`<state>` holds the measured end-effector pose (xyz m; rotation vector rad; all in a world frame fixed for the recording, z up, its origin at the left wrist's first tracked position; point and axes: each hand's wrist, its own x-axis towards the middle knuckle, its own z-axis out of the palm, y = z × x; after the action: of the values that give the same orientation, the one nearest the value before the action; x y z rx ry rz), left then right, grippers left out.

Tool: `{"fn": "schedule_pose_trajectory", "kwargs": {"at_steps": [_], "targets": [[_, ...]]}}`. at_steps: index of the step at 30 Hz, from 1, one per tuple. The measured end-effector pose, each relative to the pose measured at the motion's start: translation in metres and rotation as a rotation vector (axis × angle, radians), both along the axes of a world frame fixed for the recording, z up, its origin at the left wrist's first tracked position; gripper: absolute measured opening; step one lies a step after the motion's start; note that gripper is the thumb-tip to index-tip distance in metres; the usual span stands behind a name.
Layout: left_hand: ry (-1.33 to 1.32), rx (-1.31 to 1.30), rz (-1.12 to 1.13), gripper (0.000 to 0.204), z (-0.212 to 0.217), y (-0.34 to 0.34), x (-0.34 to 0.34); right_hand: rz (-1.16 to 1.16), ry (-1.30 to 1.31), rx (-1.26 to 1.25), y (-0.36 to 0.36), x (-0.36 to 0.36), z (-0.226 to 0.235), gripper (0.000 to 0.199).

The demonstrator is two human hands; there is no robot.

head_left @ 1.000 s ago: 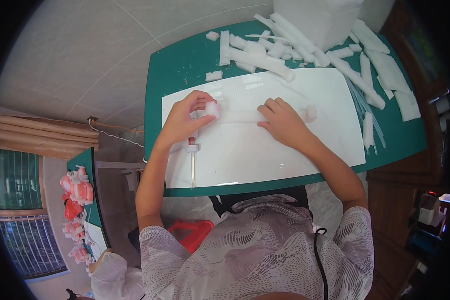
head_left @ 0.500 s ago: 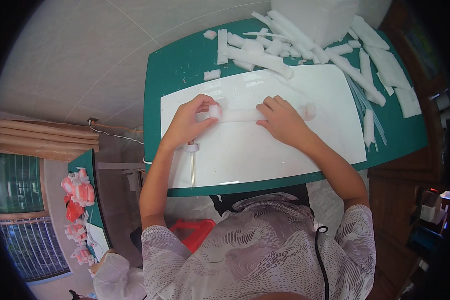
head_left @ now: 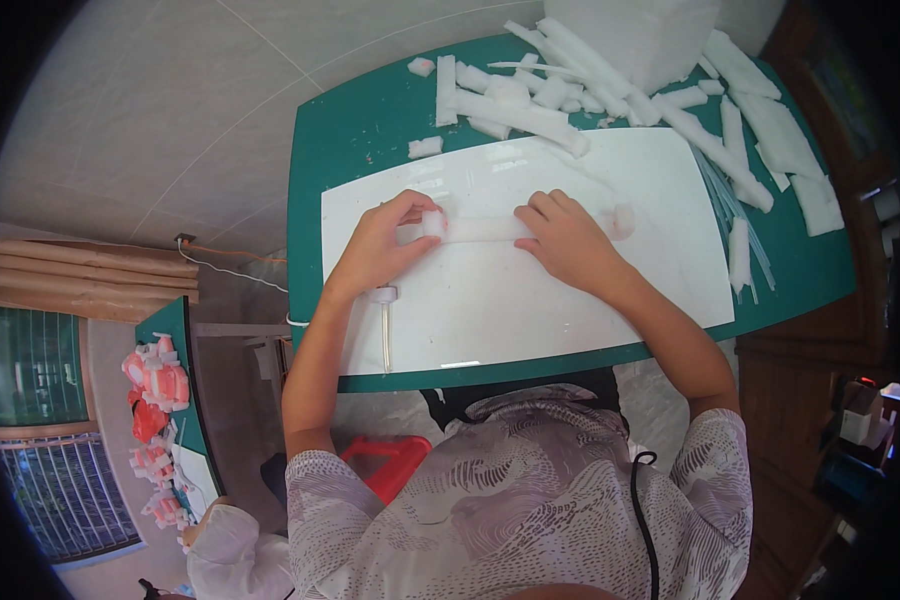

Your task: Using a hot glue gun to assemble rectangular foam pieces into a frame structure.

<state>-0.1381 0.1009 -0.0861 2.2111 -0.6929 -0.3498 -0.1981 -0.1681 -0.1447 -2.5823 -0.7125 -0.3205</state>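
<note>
A long strip of white foam (head_left: 485,230) lies across the white board (head_left: 490,310) between my two hands. My left hand (head_left: 385,243) pinches a small white foam block (head_left: 433,224), pinkish on one side, against the strip's left end. On the strip's right part rests my right hand (head_left: 568,238), its fingers curled over and pressing it. A pinkish-white foam piece (head_left: 622,222) shows past that hand, at the strip's right end. Below my left wrist lies a tool with a round white end (head_left: 382,295) and a clear rod; my forearm partly hides it.
Loose white foam strips (head_left: 530,118) are heaped along the far edge of the green table (head_left: 370,120), beside a large white foam block (head_left: 635,40). Thin bluish rods (head_left: 735,220) lie at the right. Left, another person (head_left: 235,550) sits by a table with red-and-white foam pieces (head_left: 158,385).
My left hand has shifted very slightly to the right with the foam block, still against the strip. My right hand keeps nearly the same place.
</note>
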Motion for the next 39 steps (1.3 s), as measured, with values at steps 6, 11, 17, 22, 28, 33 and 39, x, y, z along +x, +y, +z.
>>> {"fn": "schedule_pose_trajectory", "kwargs": {"at_steps": [6,11,17,22,28,33,39], "targets": [[-0.061,0.081,0.012,0.038,-0.0014,-0.0019,-0.0029,0.001,-0.001,0.002,-0.0005,0.0004,0.0008,0.034],[-0.071,0.077,-0.008,0.039,-0.0036,-0.0017,-0.0020,0.000,-0.002,0.002,-0.0002,0.0002,0.0002,0.034],[-0.082,0.095,-0.018,0.040,-0.0023,-0.0021,-0.0022,0.008,-0.038,-0.002,-0.0004,0.0008,-0.0028,0.029],[-0.088,0.099,-0.014,0.040,-0.0044,-0.0015,-0.0017,0.001,-0.032,-0.006,0.0000,0.0005,-0.0024,0.030],[-0.075,0.082,-0.028,0.041,-0.0036,-0.0017,-0.0009,0.001,-0.027,-0.006,-0.0004,0.0006,-0.0016,0.030],[-0.070,0.065,-0.023,0.041,-0.0035,-0.0019,-0.0017,0.003,-0.038,-0.004,-0.0005,0.0009,-0.0029,0.030],[-0.072,0.074,-0.027,0.042,-0.0027,-0.0016,-0.0019,0.001,-0.026,0.004,0.0001,0.0006,-0.0023,0.032]]}}
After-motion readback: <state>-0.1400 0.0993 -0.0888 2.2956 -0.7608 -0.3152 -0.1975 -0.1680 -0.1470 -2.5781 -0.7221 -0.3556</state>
